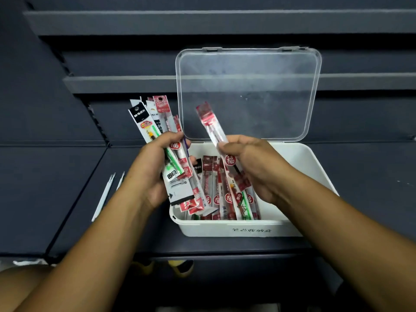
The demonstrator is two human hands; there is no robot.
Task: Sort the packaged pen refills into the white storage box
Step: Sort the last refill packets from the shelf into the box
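Observation:
The white storage box (227,228) stands on a dark shelf with its clear lid (247,93) raised behind it. Several packaged pen refills (221,199) in red and white sleeves lie side by side inside. My left hand (153,167) grips a fanned bundle of refill packages (155,122) at the box's left edge, their tops pointing up and away. Over the box, my right hand (252,163) pinches a single red-topped refill package (210,126), tilted up to the left.
Two bare white refills (105,194) lie loose on the dark shelf (56,181) left of the box. Dark shelf boards rise in steps behind. Below the shelf's front edge, yellow shoes (180,266) show on the floor.

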